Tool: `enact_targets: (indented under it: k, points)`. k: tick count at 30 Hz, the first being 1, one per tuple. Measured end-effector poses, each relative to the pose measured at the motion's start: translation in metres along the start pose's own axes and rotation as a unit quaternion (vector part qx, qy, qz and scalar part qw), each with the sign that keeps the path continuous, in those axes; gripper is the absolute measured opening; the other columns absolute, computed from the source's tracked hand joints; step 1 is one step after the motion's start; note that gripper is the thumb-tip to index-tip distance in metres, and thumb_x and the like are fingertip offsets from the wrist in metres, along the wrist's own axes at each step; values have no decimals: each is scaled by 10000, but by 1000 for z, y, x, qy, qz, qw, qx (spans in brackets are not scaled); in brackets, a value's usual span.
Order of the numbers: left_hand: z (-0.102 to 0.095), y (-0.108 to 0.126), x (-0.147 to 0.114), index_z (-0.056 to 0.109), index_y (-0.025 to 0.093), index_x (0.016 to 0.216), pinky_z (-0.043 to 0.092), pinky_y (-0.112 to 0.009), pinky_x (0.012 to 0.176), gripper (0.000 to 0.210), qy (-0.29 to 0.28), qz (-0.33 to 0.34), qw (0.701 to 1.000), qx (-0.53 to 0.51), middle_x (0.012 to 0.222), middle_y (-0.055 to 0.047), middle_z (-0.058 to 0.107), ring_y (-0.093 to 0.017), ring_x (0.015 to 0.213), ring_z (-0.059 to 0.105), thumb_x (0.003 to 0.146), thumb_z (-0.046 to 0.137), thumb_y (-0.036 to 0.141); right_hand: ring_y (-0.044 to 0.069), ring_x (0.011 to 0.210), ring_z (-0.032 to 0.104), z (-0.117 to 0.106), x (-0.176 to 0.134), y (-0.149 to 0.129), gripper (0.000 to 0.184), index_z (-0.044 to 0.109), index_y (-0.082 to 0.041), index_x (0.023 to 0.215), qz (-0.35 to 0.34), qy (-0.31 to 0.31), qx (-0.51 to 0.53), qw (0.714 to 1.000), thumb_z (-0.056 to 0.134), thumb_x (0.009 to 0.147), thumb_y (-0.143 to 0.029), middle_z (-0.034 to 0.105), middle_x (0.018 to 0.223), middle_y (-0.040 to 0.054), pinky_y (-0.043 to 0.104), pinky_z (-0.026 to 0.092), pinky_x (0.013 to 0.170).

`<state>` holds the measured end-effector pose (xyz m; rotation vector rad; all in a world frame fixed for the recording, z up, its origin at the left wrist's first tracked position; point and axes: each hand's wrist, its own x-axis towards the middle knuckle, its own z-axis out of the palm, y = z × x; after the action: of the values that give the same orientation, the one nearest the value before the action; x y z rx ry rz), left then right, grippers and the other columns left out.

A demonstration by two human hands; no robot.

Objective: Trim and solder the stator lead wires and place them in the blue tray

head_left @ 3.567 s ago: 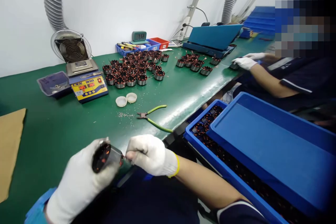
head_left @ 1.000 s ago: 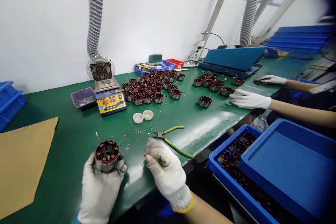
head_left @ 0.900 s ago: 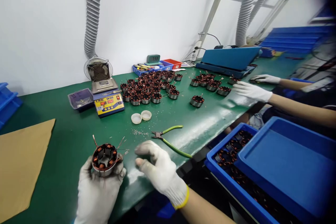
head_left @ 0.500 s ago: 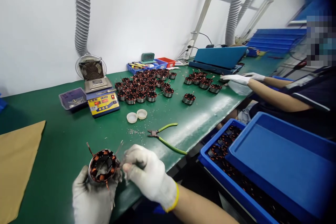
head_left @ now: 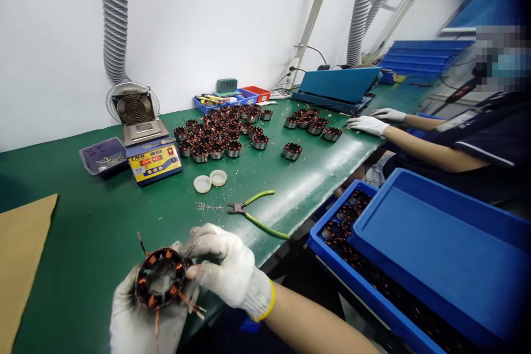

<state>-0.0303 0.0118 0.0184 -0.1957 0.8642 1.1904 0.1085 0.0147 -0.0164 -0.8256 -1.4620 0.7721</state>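
My left hand (head_left: 143,315), in a white glove with dark smudges, is wrapped around a motor stator (head_left: 141,282) near the table's front edge. The stator is a ring with black slots and copper windings, its open face tilted toward me. Copper wire leads (head_left: 191,306) stick out at its upper left, bottom and lower right. At its right rim my gloved right hand (head_left: 226,265) has thumb and forefinger pinched together on what looks like a wire lead, mostly hidden by the fingers. Beyond that hand, green-handled side cutters (head_left: 237,208) lie spread on the table.
Many stators (head_left: 218,135) crowd the green table (head_left: 124,210) behind two small white caps (head_left: 202,183) and metal clippings. A yellow-blue solder pot (head_left: 155,161) stands left, beside a purple tray (head_left: 103,156). Blue bins (head_left: 435,232) flank the right edge; a co-worker's gloved hands (head_left: 369,124) are farther right.
The view has shifted slightly. A wire bundle at the stator's right side now points to the lower right, and my right fingers sit closer against the rim.
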Motion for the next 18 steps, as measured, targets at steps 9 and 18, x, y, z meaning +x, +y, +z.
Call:
enact_targets:
  k: [9,18]
  points:
    - [-7,0,-2,708,181,784,523,-379,524,241,-2,-55,995,88,816,-112,712,-273,666,657,791,497,298,140,700,627,-5,11,8,237,672,-179,696,38,-22,79,996,696,759,-407,644,716,21,293,536,773]
    - [-19,-2,-4,741,126,874,475,-309,594,277,-269,-70,957,88,876,-127,715,-225,668,642,723,546,252,214,943,620,-32,24,-39,95,622,-233,738,-168,-95,-226,955,615,833,-232,652,782,49,365,511,843]
